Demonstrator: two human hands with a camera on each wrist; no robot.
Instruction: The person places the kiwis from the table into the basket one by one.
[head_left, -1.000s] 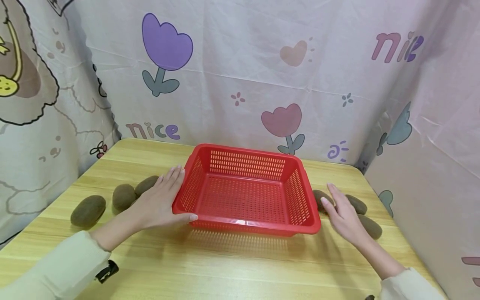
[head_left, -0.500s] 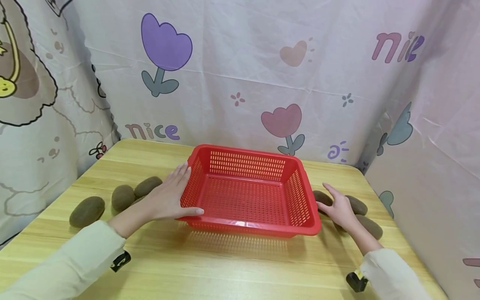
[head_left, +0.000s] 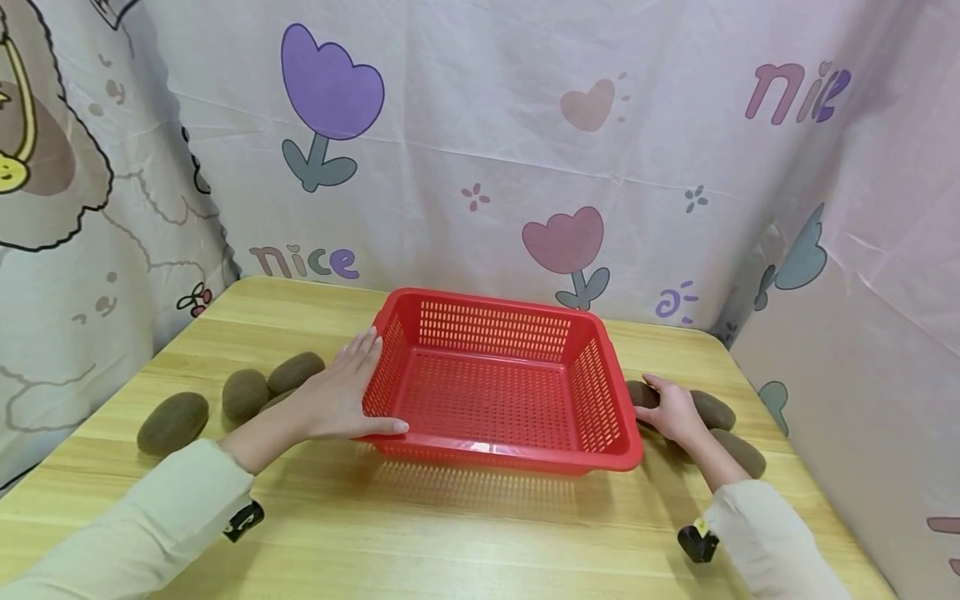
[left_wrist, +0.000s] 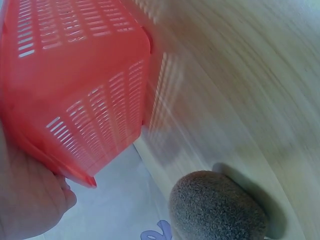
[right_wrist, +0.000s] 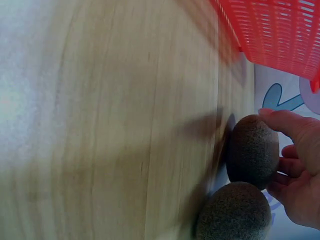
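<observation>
The red basket [head_left: 483, 400] has its whole mesh floor showing, left hand [head_left: 337, 402] on the rim, fingers straight. Right thumb and fingers [right_wrist: 287, 122] are clamped round a kiwi [right_wrist: 251, 154] beside it.

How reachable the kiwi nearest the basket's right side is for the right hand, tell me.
Apparently within easy reach, yes: the right hand seems to touch that kiwi, and the red basket beside it doesn't block it.

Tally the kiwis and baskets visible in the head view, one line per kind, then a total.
Kiwis: 8, some partly hidden
Baskets: 1
Total: 9
</observation>
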